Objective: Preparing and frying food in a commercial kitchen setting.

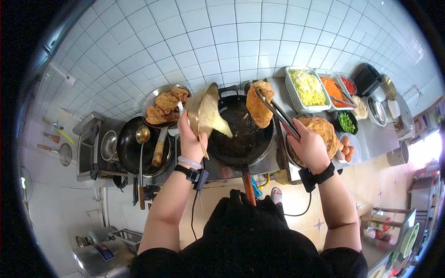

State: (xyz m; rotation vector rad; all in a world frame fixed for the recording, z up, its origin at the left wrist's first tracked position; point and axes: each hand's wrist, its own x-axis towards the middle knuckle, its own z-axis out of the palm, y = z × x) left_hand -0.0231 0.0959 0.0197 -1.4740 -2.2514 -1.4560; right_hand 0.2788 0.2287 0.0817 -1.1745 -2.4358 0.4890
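My left hand (192, 139) grips a brass-coloured metal bowl (199, 107), tipped on its side over the black frying wok (240, 151). Pale yellow liquid (221, 125), perhaps beaten egg, streams from the bowl toward the wok. A pair of chopsticks (203, 147) sticks out beside my left fingers. In my right hand (309, 144) are metal tongs (285, 119), closed on a golden fried cutlet (259, 107) held up over the wok's right side. The wok's wooden handle (248, 186) points toward my body.
Left, a pan of fried cutlets (167, 104) rests by a second wok (128, 142) with a ladle (142, 135). Right stand fried flatbreads (321, 133), shredded cabbage (306, 88), shredded carrot (332, 92), chopped greens (346, 121) and eggs (346, 147). A tiled wall (226, 45) bounds the back.
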